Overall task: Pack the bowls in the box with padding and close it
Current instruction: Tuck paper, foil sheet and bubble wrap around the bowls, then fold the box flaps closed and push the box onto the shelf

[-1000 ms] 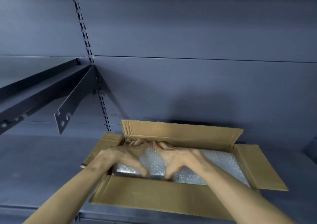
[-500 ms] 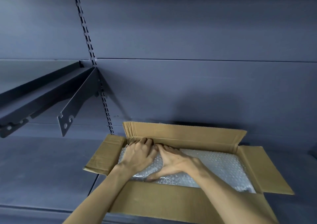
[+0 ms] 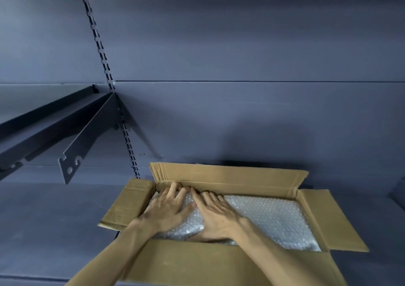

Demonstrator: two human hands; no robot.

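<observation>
— What lay nearest?
— The cardboard box's [image 3: 197, 261] front flap, both forearms crossing it.
— And the hands?
— The left hand [image 3: 168, 211] and right hand [image 3: 215, 216] lay flat, fingers straight, pressing the bubble wrap [image 3: 269, 217] at the box's left end (fingertips touching the far wall). No bowls showed.
— Beyond?
— The rear flap stood upright; the box sat on a dark shelf [image 3: 54, 231], a bracket [image 3: 87, 141] above left.
</observation>
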